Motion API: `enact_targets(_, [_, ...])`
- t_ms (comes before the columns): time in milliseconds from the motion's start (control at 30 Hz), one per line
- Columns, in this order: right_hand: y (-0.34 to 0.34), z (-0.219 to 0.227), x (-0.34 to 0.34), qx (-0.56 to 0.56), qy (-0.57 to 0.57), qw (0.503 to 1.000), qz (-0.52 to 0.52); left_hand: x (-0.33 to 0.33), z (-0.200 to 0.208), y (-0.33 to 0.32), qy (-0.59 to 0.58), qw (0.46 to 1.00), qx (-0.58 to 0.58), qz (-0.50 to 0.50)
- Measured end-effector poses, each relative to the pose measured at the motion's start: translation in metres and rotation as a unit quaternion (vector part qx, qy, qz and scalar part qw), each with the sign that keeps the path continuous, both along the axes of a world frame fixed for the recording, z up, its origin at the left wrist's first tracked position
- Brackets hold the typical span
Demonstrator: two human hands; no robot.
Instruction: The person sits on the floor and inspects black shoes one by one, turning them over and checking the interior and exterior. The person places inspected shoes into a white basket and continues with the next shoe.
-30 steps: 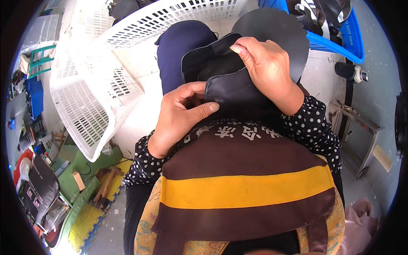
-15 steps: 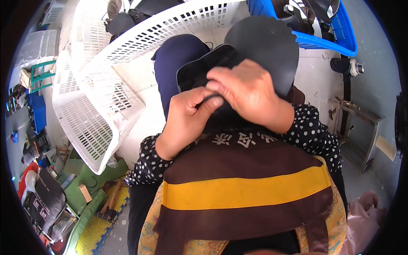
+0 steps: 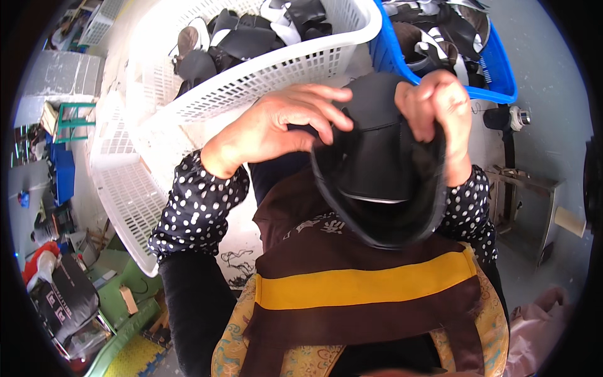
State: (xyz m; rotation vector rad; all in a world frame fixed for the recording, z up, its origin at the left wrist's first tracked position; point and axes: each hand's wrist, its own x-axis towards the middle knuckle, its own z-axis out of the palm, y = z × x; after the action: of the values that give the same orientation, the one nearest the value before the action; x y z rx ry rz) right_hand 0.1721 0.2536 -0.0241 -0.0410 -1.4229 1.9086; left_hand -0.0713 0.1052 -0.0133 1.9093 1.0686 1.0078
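Note:
A black shoe upper hangs in front of my apron, its curved rim toward me and its inside partly showing. My right hand is closed on its far right edge, the fingers curled tight. By its left edge my left hand has its fingers apart and bent, the tips at or very near the edge; whether they touch it I cannot tell. The upper is slightly blurred along its lower rim.
Beyond my knees stands a white slatted basket holding several black pieces. A blue crate at the far right holds more black and white pieces. Another white basket stands at left. A metal stand is by the right wall.
The black piece has been lifted off my lap and opened out. My hands, close together before, are now apart, the left moved left and the right moved right. The view has shifted.

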Motion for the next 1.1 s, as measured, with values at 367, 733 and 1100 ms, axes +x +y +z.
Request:
enact_targets(367, [0.077, -0.009, 0.055, -0.082, -0.194, 0.966, -0.152, 0.083, 0.039, -0.011, -0.185, 0.944, -0.162, 0.22])
enact_targets(733, [0.018, 0.097, 0.074, 0.448, -0.252, 0.843, -0.155, 0.11, 0.047, 0.0, -0.287, 0.92, -0.117, 0.239])
enact_targets(1100, [0.013, 0.085, 0.065, 0.362, -0.205, 0.902, -0.117, 0.112, 0.038, -0.006, -0.291, 0.912, -0.122, 0.263])
